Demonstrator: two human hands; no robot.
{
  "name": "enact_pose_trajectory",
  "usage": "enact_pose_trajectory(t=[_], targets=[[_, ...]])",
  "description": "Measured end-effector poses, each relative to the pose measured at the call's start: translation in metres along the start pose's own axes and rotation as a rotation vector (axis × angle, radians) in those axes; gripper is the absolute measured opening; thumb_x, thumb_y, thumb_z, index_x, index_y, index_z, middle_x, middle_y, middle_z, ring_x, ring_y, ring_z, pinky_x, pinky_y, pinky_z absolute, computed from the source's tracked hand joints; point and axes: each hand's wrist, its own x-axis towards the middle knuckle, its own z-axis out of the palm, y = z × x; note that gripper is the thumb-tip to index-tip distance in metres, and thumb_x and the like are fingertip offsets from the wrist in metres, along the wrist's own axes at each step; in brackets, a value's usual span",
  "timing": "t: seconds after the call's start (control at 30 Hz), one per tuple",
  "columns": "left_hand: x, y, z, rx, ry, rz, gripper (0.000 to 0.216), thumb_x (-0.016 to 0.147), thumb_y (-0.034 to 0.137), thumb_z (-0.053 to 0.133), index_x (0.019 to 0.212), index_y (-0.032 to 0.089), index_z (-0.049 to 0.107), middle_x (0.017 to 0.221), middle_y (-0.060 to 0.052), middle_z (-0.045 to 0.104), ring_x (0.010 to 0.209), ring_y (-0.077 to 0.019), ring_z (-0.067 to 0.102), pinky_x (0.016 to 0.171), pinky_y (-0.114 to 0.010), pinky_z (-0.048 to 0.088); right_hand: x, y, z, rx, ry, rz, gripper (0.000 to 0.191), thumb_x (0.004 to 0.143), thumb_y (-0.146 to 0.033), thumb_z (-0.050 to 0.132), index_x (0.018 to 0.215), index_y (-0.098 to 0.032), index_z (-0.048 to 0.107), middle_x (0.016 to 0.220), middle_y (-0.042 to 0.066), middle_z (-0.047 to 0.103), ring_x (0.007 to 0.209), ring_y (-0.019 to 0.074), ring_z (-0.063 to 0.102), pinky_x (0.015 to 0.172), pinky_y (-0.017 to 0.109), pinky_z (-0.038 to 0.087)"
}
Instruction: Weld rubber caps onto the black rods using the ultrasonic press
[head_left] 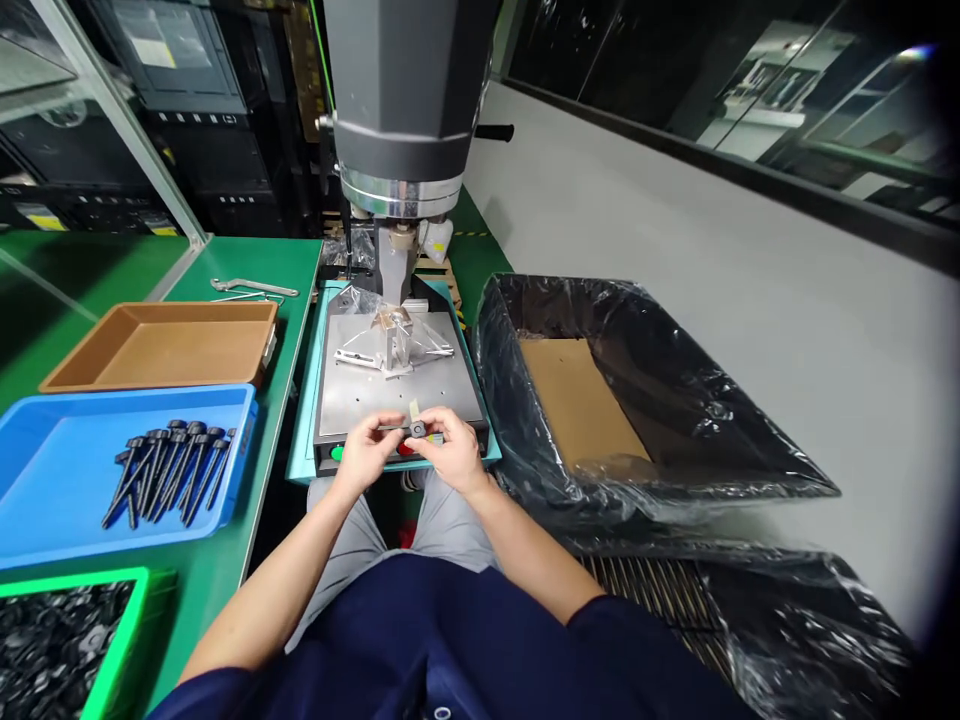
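a grey press (409, 110) stands over its plate (397, 385). at the plate's front edge a small dark part (417, 429) is pinched between left hand (367, 452) and right hand (448, 452), seemingly being assembled; seating on the fixture (394, 340) would need careful alignment.

The small dark part (417, 429) is mostly hidden by fingers, its shape unclear. The green bin (112, 640) is cut off at the frame's edge, its contents too small to identify.
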Motion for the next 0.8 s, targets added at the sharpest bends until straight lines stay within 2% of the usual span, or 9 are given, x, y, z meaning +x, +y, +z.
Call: enact_pose_trajectory(t=[0.1,0.27,0.37,0.43,0.5,0.57,0.7,0.8], targets=[[-0.016,0.006,0.007,0.032,-0.1,0.076,0.03,0.062,0.028,0.081,0.089,0.019,0.073,0.101,-0.009,0.07,0.096,-0.0251,0.064,0.089,-0.037,0.05,-0.001,-0.003,0.008,0.052,0.006,-0.027,0.029,0.074,-0.034,0.078,0.095,-0.02,0.063,0.091,0.003,0.068,0.078,0.0169,0.067,0.075,0.03,0.055],[-0.019,0.001,0.006,0.167,-0.078,0.169,0.021,0.072,0.034,0.076,0.08,0.017,0.067,0.08,-0.003,0.066,0.074,-0.0162,0.06,0.076,-0.029,0.049,-0.003,-0.002,0.015,0.128,-0.005,0.075,0.035,0.073,-0.038,0.078,0.099,-0.02,0.063,0.087,0.003,0.068,0.072,0.0165,0.066,0.071,0.03,0.055],[-0.022,-0.002,0.002,0.189,-0.106,0.163,0.026,0.077,0.041,0.071,0.082,0.016,0.065,0.076,-0.002,0.065,0.07,-0.0142,0.057,0.069,-0.027,0.048,-0.001,-0.002,0.012,0.143,-0.074,0.114,0.041,0.073,-0.038,0.077,0.109,-0.021,0.065,0.1,0.005,0.068,0.078,0.0163,0.066,0.069,0.027,0.055],[-0.026,-0.001,0.0,0.174,-0.135,0.141,0.029,0.078,0.044,0.07,0.086,0.016,0.066,0.078,-0.002,0.066,0.07,-0.0142,0.058,0.069,-0.027,0.048,-0.001,-0.003,0.011,0.135,-0.151,0.119,0.034,0.078,-0.039,0.072,0.107,-0.022,0.069,0.108,0.006,0.066,0.09,0.0182,0.066,0.074,0.028,0.055],[-0.03,0.001,-0.001,0.16,-0.157,0.122,0.03,0.079,0.045,0.07,0.087,0.016,0.066,0.077,-0.002,0.067,0.069,-0.014,0.059,0.069,-0.027,0.048,-0.001,-0.004,0.011,0.144,-0.211,0.122,0.026,0.084,-0.041,0.067,0.099,-0.021,0.073,0.107,0.006,0.067,0.099,0.0202,0.065,0.082,0.029,0.054],[-0.033,0.004,-0.003,0.147,-0.165,0.115,0.029,0.079,0.044,0.07,0.087,0.016,0.067,0.076,-0.002,0.067,0.068,-0.0136,0.059,0.069,-0.027,0.048,-0.002,-0.005,0.014,0.193,-0.219,0.142,0.026,0.084,-0.043,0.066,0.094,-0.021,0.075,0.104,0.007,0.068,0.101,0.0214,0.065,0.088,0.032,0.053],[-0.037,0.006,-0.007,0.137,-0.153,0.117,0.027,0.078,0.04,0.07,0.087,0.015,0.067,0.076,-0.002,0.066,0.07,-0.0138,0.058,0.07,-0.027,0.048,-0.003,-0.007,0.027,0.351,-0.158,0.258,0.029,0.073,-0.047,0.077,0.083,-0.02,0.073,0.095,0.005,0.07,0.092,0.0221,0.066,0.087,0.036,0.054],[-0.043,0.005,-0.01,0.155,-0.119,0.114,0.024,0.078,0.037,0.07,0.086,0.015,0.066,0.074,-0.001,0.064,0.068,-0.0133,0.057,0.069,-0.026,0.047,-0.001,-0.009,0.041,0.466,-0.155,0.409,0.036,0.061,-0.048,0.084,0.076,-0.018,0.068,0.086,0.003,0.071,0.079,0.0205,0.067,0.079,0.037,0.056]])
